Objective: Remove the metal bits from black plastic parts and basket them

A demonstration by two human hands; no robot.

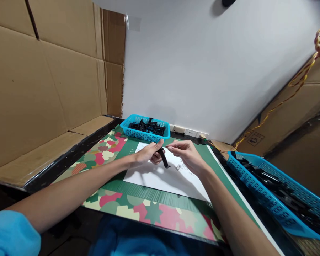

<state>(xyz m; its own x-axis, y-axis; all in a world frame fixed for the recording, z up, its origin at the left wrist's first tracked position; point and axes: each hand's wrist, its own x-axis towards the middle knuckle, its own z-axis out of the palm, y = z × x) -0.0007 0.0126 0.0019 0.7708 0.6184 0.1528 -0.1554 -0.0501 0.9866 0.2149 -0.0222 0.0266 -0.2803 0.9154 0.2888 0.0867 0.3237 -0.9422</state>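
My left hand [150, 153] is closed on a narrow black plastic strip [164, 159] that hangs down from its fingers over a white sheet of paper [160, 177]. My right hand [185, 153] hovers just to the right of the strip, fingers pinched together near its upper end; what they hold, if anything, is too small to make out. A little pile of small dark scraps [181, 167] lies on the paper below my right hand.
A small blue basket [133, 132] of black plastic parts stands at the back of the green mat [138, 193]. A larger blue basket [272, 206] with long black parts sits at the right edge. Cardboard walls [42, 81] enclose the left side.
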